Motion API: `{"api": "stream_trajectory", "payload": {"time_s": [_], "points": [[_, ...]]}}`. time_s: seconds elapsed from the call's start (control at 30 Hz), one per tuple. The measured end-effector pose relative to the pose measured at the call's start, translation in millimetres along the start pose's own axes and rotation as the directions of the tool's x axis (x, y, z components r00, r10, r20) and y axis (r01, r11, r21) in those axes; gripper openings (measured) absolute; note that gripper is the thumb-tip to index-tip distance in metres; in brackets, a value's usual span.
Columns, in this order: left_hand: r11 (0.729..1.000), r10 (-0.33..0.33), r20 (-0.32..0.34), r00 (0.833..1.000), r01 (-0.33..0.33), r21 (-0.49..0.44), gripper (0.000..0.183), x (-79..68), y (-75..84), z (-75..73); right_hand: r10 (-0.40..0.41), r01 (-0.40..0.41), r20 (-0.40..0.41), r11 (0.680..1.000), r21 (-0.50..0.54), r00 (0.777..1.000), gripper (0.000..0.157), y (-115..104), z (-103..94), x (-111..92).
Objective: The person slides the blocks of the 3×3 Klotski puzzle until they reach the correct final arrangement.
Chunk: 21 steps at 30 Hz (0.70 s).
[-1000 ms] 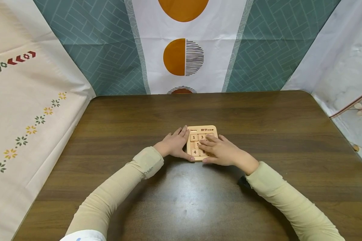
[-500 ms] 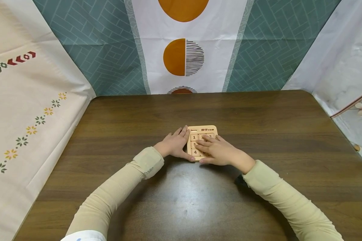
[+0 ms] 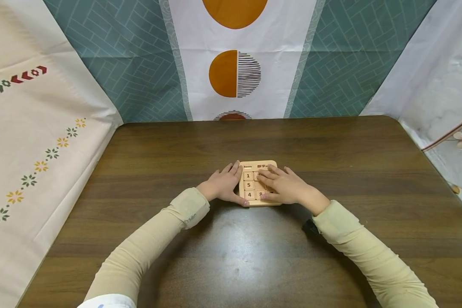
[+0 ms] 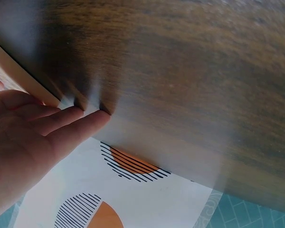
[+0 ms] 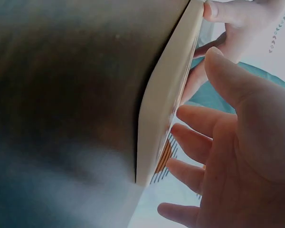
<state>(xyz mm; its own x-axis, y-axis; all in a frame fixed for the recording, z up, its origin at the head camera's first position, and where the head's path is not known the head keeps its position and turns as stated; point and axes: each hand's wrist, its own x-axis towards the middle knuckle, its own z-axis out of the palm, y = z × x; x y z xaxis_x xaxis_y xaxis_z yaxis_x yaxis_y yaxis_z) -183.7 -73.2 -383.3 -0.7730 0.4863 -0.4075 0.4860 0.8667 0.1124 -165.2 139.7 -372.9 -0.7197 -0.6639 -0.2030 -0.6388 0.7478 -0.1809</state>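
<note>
A pale wooden number slide puzzle (image 3: 256, 204) lies flat on the brown table. In the head view, the 1 tile (image 3: 248, 176), 5 tile (image 3: 248, 185) and 4 tile (image 3: 249, 195) run down its left column, with the 8 tile (image 3: 260, 194) at the bottom. My left hand (image 3: 225, 185) rests along the left edge, fingers extended and thumb at the near left corner. Over the right part spreads my right hand (image 3: 286, 187), hiding several tiles. From the right wrist, its slightly bent fingertips (image 5: 183, 111) are at the puzzle's face; contact is unclear.
The dark wooden table (image 3: 169, 149) extends around the puzzle. A patterned cloth (image 3: 235, 72) hangs behind its far edge, and pale cloths (image 3: 34, 149) flank the sides. A small black object (image 3: 310, 226) sits under the right wrist.
The 5 tile has slid left into the left column. My right hand went left with it, then shifted back right and away from me. The left hand has stayed put.
</note>
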Motion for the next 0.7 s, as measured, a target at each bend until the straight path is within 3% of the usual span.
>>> {"api": "stream_trajectory", "payload": {"time_s": [0.7], "points": [[1.0, 0.002, -0.007, 1.0, -0.001, 0.007, 0.122, 1.2, -0.7, 1.4, -0.016, 0.016, 0.0, 1.0, 0.004, 1.0, 0.066, -5.3, 3.8, -7.8]]}}
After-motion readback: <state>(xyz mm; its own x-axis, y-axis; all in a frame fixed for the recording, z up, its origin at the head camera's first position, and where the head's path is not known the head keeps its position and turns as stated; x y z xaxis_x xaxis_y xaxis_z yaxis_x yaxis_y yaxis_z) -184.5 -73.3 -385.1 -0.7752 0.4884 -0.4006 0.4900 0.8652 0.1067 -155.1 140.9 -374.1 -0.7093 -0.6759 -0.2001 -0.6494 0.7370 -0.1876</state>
